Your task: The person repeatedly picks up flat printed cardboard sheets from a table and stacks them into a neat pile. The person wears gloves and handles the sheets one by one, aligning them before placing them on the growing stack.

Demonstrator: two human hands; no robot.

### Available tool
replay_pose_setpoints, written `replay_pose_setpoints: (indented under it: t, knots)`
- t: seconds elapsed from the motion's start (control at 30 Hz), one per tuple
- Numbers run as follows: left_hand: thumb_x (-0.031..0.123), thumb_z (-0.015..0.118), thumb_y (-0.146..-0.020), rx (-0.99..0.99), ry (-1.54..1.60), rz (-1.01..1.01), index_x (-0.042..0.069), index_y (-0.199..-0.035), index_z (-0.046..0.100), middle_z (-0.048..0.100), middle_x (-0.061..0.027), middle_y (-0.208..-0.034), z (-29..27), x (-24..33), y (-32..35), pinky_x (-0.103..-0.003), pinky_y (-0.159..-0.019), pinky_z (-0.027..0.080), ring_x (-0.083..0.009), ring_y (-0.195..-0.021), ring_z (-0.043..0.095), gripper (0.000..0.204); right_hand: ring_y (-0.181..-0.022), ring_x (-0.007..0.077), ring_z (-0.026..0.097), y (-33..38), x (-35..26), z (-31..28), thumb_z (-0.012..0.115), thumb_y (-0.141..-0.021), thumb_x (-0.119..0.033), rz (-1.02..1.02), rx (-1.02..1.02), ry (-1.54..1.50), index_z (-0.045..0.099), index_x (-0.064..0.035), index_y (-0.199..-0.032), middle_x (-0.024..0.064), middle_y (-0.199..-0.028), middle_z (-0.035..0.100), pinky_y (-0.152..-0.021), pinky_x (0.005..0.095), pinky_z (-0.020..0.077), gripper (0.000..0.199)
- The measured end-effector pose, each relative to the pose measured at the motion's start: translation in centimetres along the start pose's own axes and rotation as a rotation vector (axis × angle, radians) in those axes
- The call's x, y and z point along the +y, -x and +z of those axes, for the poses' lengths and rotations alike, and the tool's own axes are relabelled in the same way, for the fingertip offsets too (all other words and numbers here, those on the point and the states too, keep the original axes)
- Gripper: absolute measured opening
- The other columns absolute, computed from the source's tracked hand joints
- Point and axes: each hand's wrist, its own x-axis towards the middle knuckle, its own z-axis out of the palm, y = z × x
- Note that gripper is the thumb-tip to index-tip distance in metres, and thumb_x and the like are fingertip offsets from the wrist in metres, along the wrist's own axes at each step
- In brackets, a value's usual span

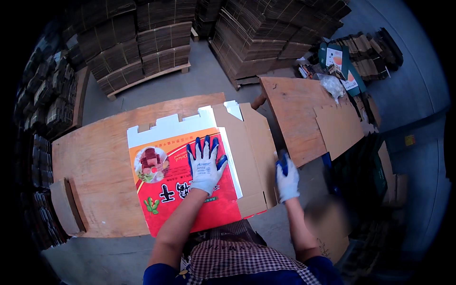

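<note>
- The left hand, gloved, lies flat with its fingers spread open on the red carton, gripping nothing.
- The carton lies flattened on the worktop, under the left fingers.
- The right hand, gloved, has its fingers curled at the edge of a brown flap; whether they clamp it cannot be told.
- A second board lies beyond the right fingers.
</note>
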Motion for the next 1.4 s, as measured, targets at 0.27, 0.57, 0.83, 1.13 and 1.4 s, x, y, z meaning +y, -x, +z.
replay_pose_setpoints:
  t: [0.27,0.57,0.83,1.13,1.4]
  knots:
    - [0.052,0.058,-0.092,-0.008,0.019,-0.017,0.015,-0.146,0.046,0.023,-0.0125,-0.162,0.0,-0.4,0.2,-0.065,-0.117,0.003,-0.0413,-0.150,0.012,0.067,-0.105,0.0153,0.064,-6.0,-4.4,-1.7,0.055,-0.099,-0.017,0.191,-0.511,-0.773,0.061,-0.0006,-0.130,0.0088,-0.123,0.067,-0.092,0.0288,0.0501,0.036]
    - [0.046,0.059,-0.091,-0.021,0.034,-0.018,0.014,-0.144,0.049,0.024,-0.0101,-0.161,0.0,-0.5,0.0,-0.065,-0.118,0.002,-0.0392,-0.150,0.014,0.063,-0.147,0.0388,0.023,-5.4,-8.6,10.2,0.053,-0.096,-0.040,-0.457,-0.390,0.208,0.044,-0.0200,-0.149,0.0109,-0.159,0.032,-0.117,0.0527,0.0195,0.058]
    - [0.035,0.060,-0.092,0.023,0.059,-0.001,0.014,-0.146,0.046,0.030,-0.0095,-0.159,0.1,-0.5,-0.1,-0.062,-0.119,0.004,-0.0356,-0.149,0.018,0.060,-0.145,0.0394,0.025,-4.9,-9.4,10.7,0.052,-0.096,-0.042,-0.482,-0.344,0.371,0.043,-0.0203,-0.149,0.0105,-0.158,0.033,-0.114,0.0553,0.0216,0.058]
    - [0.030,0.050,-0.098,0.057,0.112,0.143,0.010,-0.142,0.050,0.044,-0.0121,-0.151,0.7,-0.7,-4.2,-0.053,-0.122,0.006,-0.0288,-0.148,0.027,0.048,-0.143,0.0392,0.029,-4.3,-9.9,11.5,0.053,-0.094,-0.037,-0.490,-0.348,0.435,0.043,-0.0185,-0.149,0.0098,-0.156,0.035,-0.115,0.0593,0.0191,0.059]
    - [0.032,0.050,-0.099,0.021,0.086,0.146,0.015,-0.146,0.047,0.042,-0.0094,-0.153,1.3,-0.8,-4.1,-0.055,-0.122,0.004,-0.0271,-0.149,0.024,0.050,-0.141,0.0383,0.034,3.8,-9.7,8.9,0.055,-0.095,-0.036,-0.416,-0.282,0.316,0.051,-0.0104,-0.142,0.0106,-0.151,0.043,-0.115,0.0657,0.0158,0.054]
